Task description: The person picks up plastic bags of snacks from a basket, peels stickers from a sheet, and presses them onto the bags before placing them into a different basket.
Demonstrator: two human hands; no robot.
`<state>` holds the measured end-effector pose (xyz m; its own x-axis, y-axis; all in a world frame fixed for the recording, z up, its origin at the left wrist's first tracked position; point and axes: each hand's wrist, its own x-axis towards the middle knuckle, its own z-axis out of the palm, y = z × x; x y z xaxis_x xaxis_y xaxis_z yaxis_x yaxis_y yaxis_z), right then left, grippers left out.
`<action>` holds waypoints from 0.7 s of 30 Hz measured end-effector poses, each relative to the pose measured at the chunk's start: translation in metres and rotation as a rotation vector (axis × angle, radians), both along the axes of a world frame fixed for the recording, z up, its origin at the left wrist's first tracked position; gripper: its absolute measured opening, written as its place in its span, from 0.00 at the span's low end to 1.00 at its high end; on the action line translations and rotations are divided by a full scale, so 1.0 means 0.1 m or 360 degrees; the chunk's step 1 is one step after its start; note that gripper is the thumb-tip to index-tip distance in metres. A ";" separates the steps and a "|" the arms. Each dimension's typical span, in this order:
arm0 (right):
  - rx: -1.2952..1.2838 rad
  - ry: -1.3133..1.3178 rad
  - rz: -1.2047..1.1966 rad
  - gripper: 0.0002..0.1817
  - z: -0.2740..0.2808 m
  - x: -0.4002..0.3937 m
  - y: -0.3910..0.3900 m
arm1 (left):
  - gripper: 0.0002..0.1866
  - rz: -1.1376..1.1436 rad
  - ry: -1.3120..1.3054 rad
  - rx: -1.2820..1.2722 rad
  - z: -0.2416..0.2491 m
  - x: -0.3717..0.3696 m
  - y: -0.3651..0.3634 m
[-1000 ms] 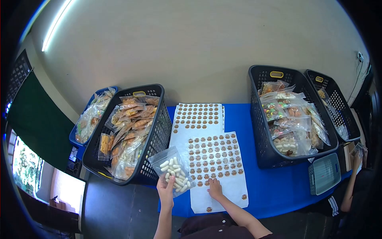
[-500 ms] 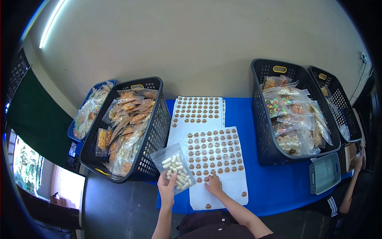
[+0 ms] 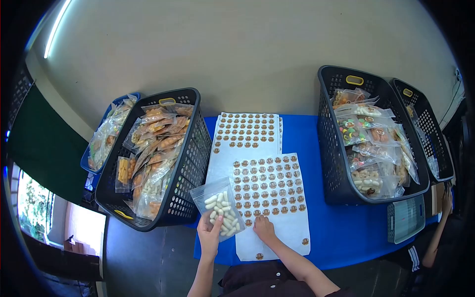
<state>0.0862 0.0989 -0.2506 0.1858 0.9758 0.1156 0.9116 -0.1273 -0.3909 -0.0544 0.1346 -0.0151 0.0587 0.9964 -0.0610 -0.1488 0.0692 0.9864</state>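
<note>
My left hand [image 3: 210, 232] grips a clear zip bag [image 3: 217, 208] of white, capsule-shaped pieces by its lower left side, thumb across the front. The bag is tilted and overlaps the left edge of a white sheet of round brown stickers [image 3: 269, 185]. My right hand [image 3: 264, 228] rests low on that sheet, fingers curled at the end of the last sticker row. Its fingertips press at a sticker there; whether one is pinched is hidden. Two single stickers, one of them a round sticker [image 3: 305, 241], sit near the sheet's lower edge. More sticker sheets [image 3: 247, 131] lie behind.
A black basket [image 3: 190, 148] of filled bags stands left, with a blue basket [image 3: 94, 166] beyond it. Another black basket [image 3: 326, 148] of bags stands right, beside a further black basket [image 3: 430, 123]. A grey-green tray [image 3: 405, 220] and another person's arm [image 3: 438, 230] are at far right.
The view has shifted slightly. My right hand's fingers have drawn in and moved a little to the left at the last sticker row. My left hand still holds the bag.
</note>
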 end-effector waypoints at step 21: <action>-0.0148 0.2470 -0.0788 0.08 -0.35 0.44 -0.29 | 0.13 -0.0082 0.0065 0.0009 -0.18 0.11 0.06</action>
<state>0.1304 0.0700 -0.2860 0.3404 0.7813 -0.5232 -0.4620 -0.3457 -0.8168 -0.0436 0.1408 -0.0333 0.1077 0.9924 -0.0589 -0.1045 0.0702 0.9920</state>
